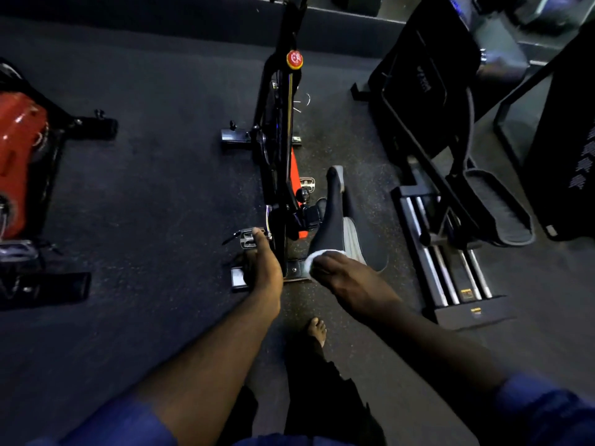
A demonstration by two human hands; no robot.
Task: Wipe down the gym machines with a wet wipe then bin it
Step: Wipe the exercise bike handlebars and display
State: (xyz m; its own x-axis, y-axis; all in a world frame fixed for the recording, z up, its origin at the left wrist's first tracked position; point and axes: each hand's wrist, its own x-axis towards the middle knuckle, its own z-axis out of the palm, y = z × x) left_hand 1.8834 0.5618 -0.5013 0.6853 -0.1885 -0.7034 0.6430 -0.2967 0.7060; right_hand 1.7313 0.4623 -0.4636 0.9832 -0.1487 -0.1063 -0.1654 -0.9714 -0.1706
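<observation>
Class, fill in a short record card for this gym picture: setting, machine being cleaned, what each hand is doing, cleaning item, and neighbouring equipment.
setting: dark gym floor
machine being cleaned: black spin bike, seen from above
left hand: resting by the bike's frame near a pedal
right hand: pressing a white wipe at the saddle
neighbouring equipment: red bike on the left, black machine on the right

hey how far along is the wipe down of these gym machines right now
Midway, by the look of it. The right hand presses the white wipe against the black spin bike near its seat, while the left hand steadies it by the pedal. Nothing shows which parts are already clean. Seemingly left: the red bike, the stepper machine, then binning the wipe; no bin is in view.
</observation>
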